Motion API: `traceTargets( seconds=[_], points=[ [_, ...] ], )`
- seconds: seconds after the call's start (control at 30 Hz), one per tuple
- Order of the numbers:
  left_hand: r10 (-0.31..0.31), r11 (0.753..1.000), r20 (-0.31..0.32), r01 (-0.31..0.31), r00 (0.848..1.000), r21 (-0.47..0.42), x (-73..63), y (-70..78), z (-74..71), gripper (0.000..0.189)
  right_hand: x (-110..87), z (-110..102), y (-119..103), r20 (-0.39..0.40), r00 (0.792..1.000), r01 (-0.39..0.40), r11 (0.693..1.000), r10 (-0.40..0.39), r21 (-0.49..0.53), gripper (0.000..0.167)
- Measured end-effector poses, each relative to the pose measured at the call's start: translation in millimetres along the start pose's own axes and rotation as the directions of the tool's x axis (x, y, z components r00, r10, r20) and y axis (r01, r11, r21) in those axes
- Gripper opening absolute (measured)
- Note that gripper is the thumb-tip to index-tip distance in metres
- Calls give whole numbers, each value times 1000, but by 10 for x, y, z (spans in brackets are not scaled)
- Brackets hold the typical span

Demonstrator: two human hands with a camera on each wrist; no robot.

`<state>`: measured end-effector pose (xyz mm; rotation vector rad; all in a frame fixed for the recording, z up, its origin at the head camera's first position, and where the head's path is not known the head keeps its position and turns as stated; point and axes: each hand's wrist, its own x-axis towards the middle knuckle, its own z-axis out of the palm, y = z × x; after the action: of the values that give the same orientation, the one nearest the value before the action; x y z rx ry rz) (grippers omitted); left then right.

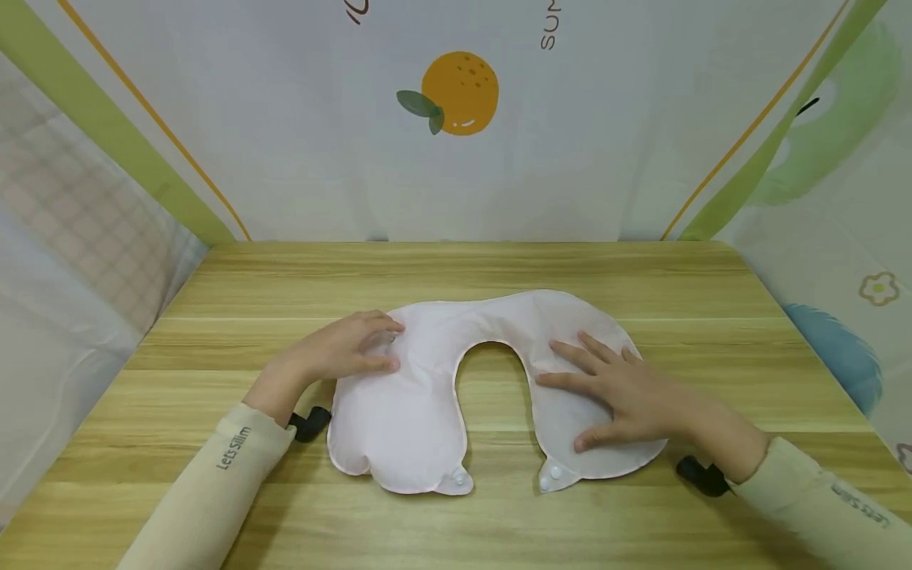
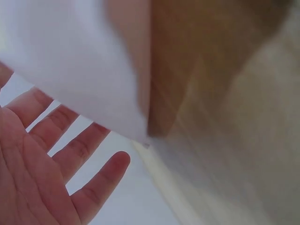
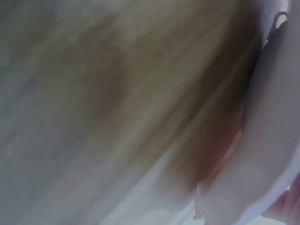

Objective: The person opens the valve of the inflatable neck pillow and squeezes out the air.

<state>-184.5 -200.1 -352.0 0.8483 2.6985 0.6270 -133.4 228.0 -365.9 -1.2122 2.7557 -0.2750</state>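
Note:
A pale pink, U-shaped inflatable neck pillow lies puffed up on the wooden table, its opening towards me. My left hand touches its upper left side, thumb and fingers apart, near a small clear part that looks like a valve. In the left wrist view the fingers look nearly straight beside the pillow's edge. Spread fingers of my right hand rest on the right lobe. The right wrist view is blurred; the pillow's side hides most of that hand.
Two end tabs with snap buttons, a left tab and a right tab, point towards me. The wooden table meets a printed cloth at the back. Dark wrist mounts sit by both cuffs.

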Motion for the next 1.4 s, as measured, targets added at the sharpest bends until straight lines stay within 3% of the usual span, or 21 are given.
traceTargets(
  seconds=[0.5,1.4],
  points=[
    [4,1000,26,-4,1000,6,37,-17,32,58,24,50,12,57,996,-70,997,68,43,83],
    [5,1000,28,-6,1000,25,65,-18,44,58,81,23,-10,86,996,-48,990,37,130,76]
  ],
)
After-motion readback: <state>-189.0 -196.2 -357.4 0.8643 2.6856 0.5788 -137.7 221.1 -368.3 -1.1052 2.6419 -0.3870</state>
